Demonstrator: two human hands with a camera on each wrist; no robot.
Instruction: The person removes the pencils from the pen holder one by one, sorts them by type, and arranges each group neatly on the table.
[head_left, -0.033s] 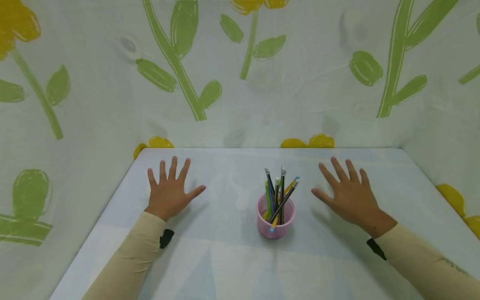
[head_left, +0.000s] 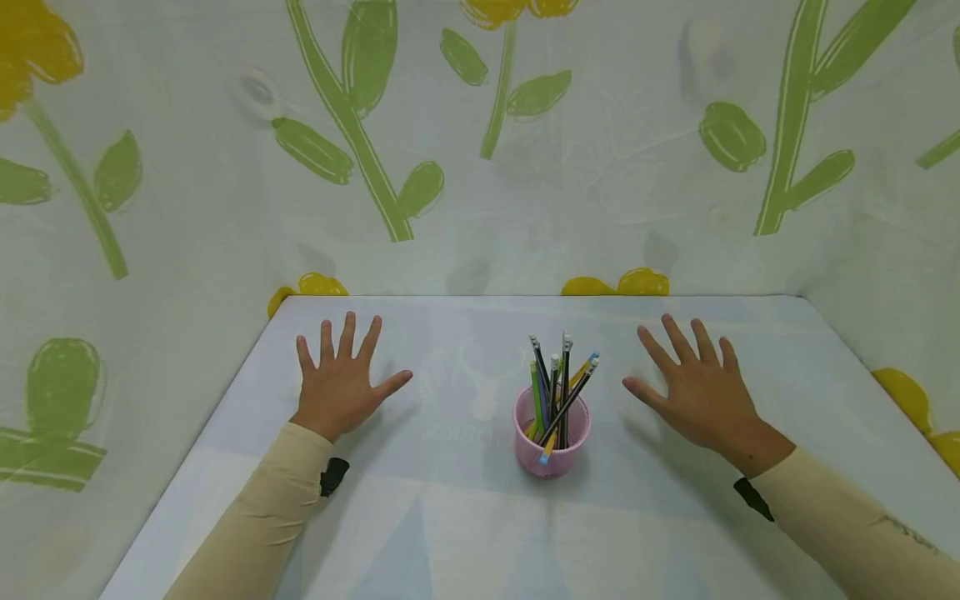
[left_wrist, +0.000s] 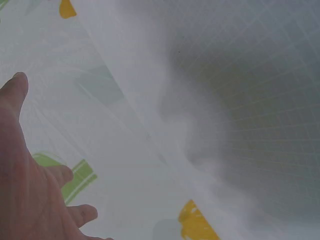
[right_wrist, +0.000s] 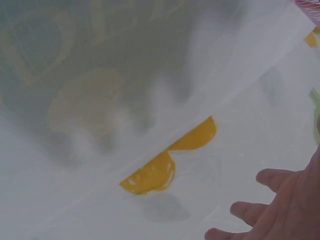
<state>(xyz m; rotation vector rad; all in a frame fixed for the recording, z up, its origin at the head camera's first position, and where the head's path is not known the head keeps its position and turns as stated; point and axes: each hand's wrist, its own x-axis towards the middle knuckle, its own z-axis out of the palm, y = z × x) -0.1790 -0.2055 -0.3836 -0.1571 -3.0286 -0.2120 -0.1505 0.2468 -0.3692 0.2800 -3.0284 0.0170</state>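
Note:
A pink cup point(head_left: 550, 467) stands upright between the two hands in the head view, a sliver of its wall showing at the top right corner of the right wrist view. Several pencils point(head_left: 564, 375), black, green and yellow among them, lean in it with their upper ends above the rim. To the cup's left, my left hand point(head_left: 337, 390) is held with fingers spread and straight, holding nothing. My right hand point(head_left: 707, 396), likewise spread, is on the cup's right and apart from it. Both hands cast shadows on the table.
The pale table point(head_left: 465, 533) has faint printed shapes on it. A white cloth with green stems and yellow flowers point(head_left: 600, 192) hangs along its back and sides. A dark device point(head_left: 333, 477) shows under the left wrist, another point(head_left: 752, 498) under the right.

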